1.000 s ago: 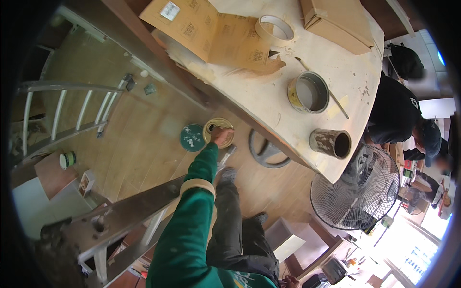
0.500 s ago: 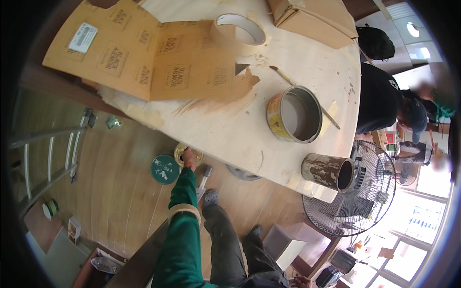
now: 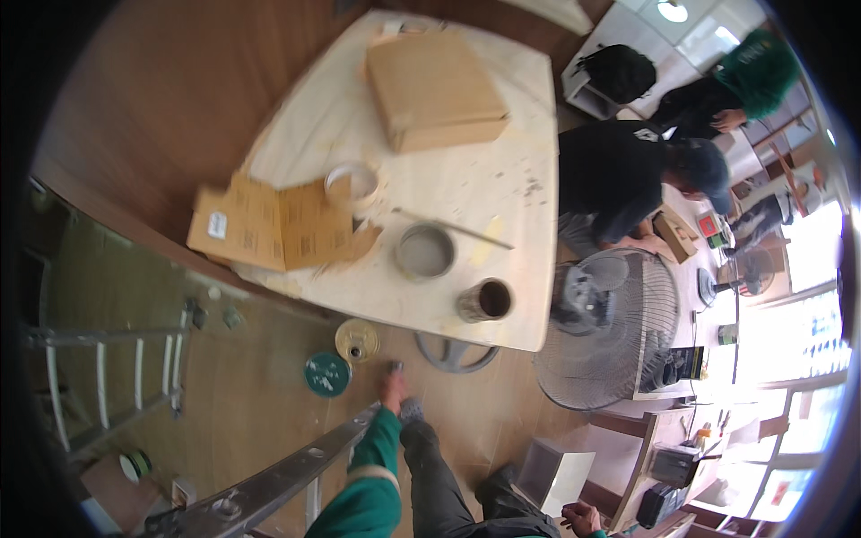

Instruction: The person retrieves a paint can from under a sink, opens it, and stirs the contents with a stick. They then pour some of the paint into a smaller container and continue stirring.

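My left hand [image 3: 393, 391] is low over the floor, just above my shoe, slightly blurred. Its fingers close around a flat tool that looks like a putty knife [image 3: 395, 367]; only the dark handle end shows past them. A beige roll of masking tape [image 3: 374, 472] circles my left forearm. Beside the hand stand a golden round tin [image 3: 357, 342] and a green round lid or tub [image 3: 328, 374] with white smears. My right hand [image 3: 583, 518] is at the lower edge near my right leg, fingers curled; what they hold, if anything, is hidden.
A pale worktable [image 3: 448, 300] carries a cardboard box [image 3: 437, 94], folded cardboard [image 3: 260, 229], tape, two cans [image 3: 425, 252] and a thin stick [image 3: 453, 229]. A ladder rail [image 3: 260, 475] lies left of my arm. A large fan [image 3: 610, 327] and a person in black [image 3: 619, 170] are at the right.
My left hand has let go of the golden tin and moved right and nearer to the tool on the floor. The view has shifted back, showing more of the table and another person.
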Tool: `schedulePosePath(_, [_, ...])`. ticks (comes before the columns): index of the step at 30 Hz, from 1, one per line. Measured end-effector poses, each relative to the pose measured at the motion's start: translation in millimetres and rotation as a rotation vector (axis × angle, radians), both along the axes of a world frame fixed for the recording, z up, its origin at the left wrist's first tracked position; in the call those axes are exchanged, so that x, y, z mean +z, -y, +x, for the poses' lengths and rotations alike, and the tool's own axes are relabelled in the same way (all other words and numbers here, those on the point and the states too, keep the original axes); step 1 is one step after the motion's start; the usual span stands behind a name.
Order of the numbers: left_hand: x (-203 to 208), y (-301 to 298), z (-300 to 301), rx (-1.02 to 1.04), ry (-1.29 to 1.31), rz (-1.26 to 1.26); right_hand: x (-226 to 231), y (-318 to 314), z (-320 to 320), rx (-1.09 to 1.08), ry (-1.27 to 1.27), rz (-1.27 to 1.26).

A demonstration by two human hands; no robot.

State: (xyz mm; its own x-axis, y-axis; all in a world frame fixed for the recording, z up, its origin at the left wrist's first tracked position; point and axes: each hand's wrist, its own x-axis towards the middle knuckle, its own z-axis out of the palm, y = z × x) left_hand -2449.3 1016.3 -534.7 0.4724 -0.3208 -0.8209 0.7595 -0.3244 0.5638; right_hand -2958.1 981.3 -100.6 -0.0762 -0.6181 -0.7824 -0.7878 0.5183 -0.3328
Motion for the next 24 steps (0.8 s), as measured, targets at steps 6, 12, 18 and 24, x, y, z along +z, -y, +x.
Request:
schedulePosePath(6, [162, -110, -165, -1.388, 0.381, 0.318, -2, -4, -42, -0.025, 0.162, -0.211])
schedulePosePath(12, [240, -129, -232, -1.485, 0.23, 0.34, 0, -29, -148, -0.085, 0.158, -0.38])
schedulePosePath(18, [323, -120, -312, -1.418, 0.287, 0.225, 19, -82, -267, -0.535, 0.363, -0.396])
schedulePosePath(24, [375, -94, -389, -1.295, 0.274, 0.251, 21, -105, -393, -0.975, 0.271, -0.536])
